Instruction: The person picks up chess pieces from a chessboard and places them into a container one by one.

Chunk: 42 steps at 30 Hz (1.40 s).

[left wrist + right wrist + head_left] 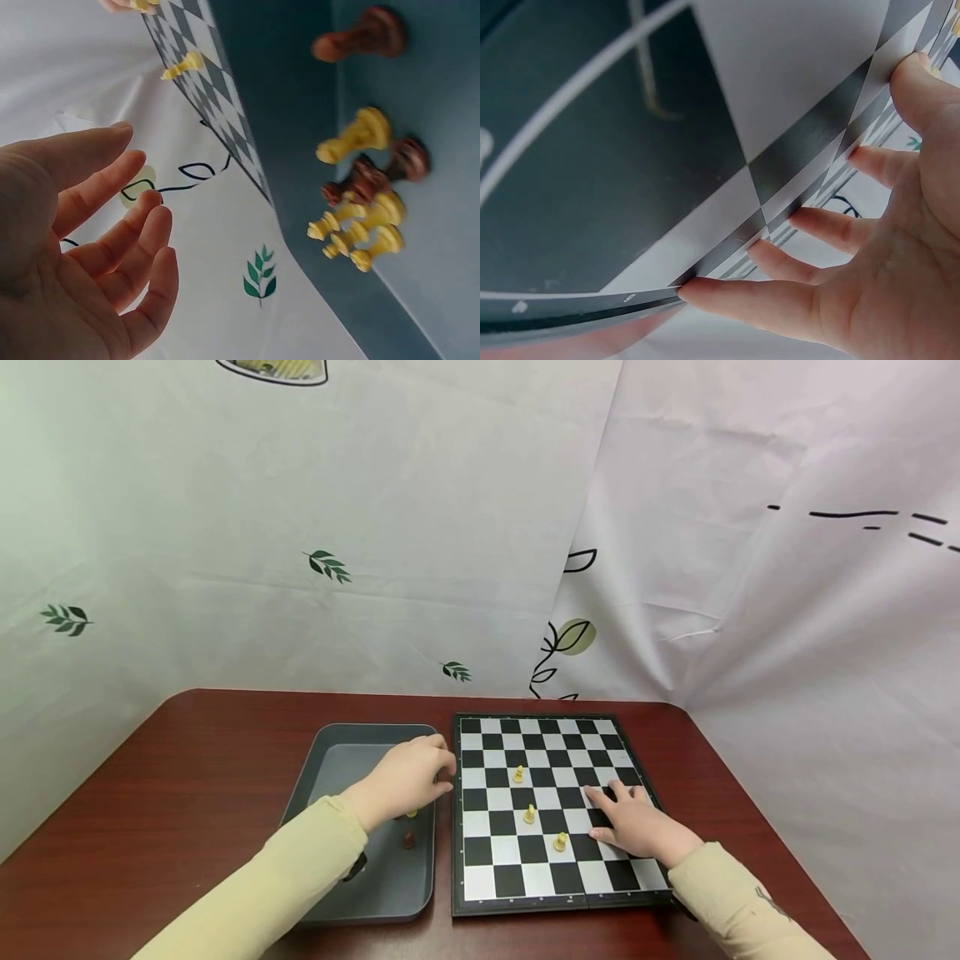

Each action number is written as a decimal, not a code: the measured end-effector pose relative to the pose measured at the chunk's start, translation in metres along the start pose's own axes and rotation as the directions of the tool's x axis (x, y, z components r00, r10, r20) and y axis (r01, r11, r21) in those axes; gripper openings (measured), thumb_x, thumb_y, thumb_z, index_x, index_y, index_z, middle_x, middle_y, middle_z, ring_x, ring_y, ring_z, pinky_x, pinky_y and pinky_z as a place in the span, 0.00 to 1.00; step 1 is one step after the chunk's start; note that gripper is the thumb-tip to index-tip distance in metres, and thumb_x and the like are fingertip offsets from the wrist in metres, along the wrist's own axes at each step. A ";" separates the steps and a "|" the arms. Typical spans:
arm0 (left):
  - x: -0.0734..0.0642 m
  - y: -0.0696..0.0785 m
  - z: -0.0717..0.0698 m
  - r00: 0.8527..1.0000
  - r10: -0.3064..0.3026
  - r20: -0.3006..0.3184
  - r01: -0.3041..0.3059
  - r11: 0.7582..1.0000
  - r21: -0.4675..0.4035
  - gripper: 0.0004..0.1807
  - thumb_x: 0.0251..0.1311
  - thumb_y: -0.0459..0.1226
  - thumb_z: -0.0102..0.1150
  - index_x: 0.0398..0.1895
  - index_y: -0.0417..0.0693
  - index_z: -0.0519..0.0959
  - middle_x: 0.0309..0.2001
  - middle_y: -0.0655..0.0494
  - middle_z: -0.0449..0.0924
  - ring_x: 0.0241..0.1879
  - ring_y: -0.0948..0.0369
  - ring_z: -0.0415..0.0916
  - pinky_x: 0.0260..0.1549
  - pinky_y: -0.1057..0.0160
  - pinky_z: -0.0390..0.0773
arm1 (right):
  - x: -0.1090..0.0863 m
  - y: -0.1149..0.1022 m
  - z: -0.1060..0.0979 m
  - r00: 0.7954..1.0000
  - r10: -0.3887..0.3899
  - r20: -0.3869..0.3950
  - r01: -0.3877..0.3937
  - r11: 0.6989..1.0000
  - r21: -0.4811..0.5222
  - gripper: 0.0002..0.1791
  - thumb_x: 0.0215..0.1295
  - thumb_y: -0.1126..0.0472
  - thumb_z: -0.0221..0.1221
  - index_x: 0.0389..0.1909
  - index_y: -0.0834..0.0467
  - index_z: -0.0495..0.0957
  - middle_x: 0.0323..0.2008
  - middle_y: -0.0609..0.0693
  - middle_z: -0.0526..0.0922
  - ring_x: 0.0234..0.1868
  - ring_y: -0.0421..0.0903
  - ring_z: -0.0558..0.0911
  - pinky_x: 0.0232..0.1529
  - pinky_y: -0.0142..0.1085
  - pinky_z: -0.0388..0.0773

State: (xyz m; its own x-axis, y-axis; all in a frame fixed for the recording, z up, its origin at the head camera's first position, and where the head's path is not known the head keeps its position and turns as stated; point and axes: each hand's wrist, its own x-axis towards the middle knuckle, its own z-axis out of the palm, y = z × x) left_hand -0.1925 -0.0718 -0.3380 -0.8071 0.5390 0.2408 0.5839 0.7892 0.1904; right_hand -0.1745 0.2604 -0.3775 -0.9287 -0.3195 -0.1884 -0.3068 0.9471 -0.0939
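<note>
My left hand (408,781) hovers over the right rim of the grey tray (330,906), beside the chessboard. Its fingers are loosely bent with nothing between them, as the left wrist view shows. Inside the tray lie a brown chess piece (367,34), a yellow chess piece (356,135) and a cluster of several more in both colours. Spread fingertips of my right hand (637,827) rest on the right part of the black-and-white chessboard (495,889). Three yellow chess pieces stand on the board: a far one (518,775), a middle one (529,815) and a near one (560,842).
Tray and board sit side by side, a narrow gap between them, on a reddish-brown table (150,802). Behind the table hangs a white cloth (420,527) with printed leaves. My left forearm, in a pale yellow sleeve (277,877), crosses the tray.
</note>
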 end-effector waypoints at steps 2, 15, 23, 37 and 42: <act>0.005 0.004 0.000 1.000 -0.003 0.004 0.003 1.000 -0.014 0.06 0.50 0.36 0.69 0.31 0.47 0.83 0.33 0.56 0.75 0.32 0.60 0.72 0.33 0.61 0.76 | 0.000 0.000 0.000 1.000 0.000 -0.001 0.000 1.000 -0.003 0.34 0.61 0.48 0.59 0.65 0.59 0.65 0.60 0.72 0.63 0.57 0.76 0.63 0.47 0.57 0.73; 0.037 0.028 0.000 1.000 -0.003 0.012 0.004 0.998 -0.059 0.09 0.53 0.36 0.68 0.38 0.47 0.83 0.39 0.53 0.77 0.38 0.59 0.76 0.37 0.61 0.77 | 0.003 0.000 0.002 1.000 0.028 0.002 -0.028 0.999 -0.018 0.34 0.61 0.48 0.60 0.65 0.59 0.66 0.61 0.71 0.63 0.57 0.73 0.65 0.51 0.60 0.70; 0.051 0.037 0.007 1.000 -0.003 0.020 0.005 0.993 -0.120 0.08 0.55 0.38 0.66 0.38 0.47 0.83 0.41 0.53 0.77 0.37 0.59 0.76 0.36 0.61 0.77 | 0.001 0.000 0.001 0.999 0.033 0.002 -0.033 0.999 -0.019 0.34 0.61 0.47 0.60 0.65 0.59 0.65 0.62 0.71 0.63 0.57 0.73 0.65 0.50 0.58 0.71; 0.078 0.048 0.034 0.995 -0.034 0.097 0.044 0.994 -0.099 0.09 0.55 0.40 0.66 0.38 0.48 0.84 0.39 0.54 0.78 0.36 0.61 0.76 0.33 0.65 0.76 | 0.002 0.000 0.001 1.000 0.028 0.004 -0.028 0.999 -0.020 0.34 0.61 0.48 0.59 0.65 0.59 0.65 0.61 0.71 0.63 0.56 0.73 0.65 0.49 0.58 0.71; 0.082 0.049 0.039 0.993 -0.048 0.106 0.058 0.995 -0.087 0.08 0.54 0.39 0.66 0.37 0.47 0.84 0.38 0.53 0.78 0.34 0.60 0.75 0.32 0.64 0.76 | 0.002 -0.001 0.000 1.000 0.023 0.005 -0.023 1.000 -0.019 0.34 0.61 0.48 0.59 0.65 0.59 0.65 0.61 0.72 0.63 0.56 0.73 0.65 0.49 0.59 0.71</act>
State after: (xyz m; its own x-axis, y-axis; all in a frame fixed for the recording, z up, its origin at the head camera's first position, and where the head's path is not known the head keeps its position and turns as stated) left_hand -0.2335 0.0221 -0.3457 -0.8390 0.5286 0.1291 0.5419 0.7902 0.2863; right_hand -0.1765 0.2591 -0.3782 -0.9344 -0.2981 -0.1952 -0.2897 0.9545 -0.0713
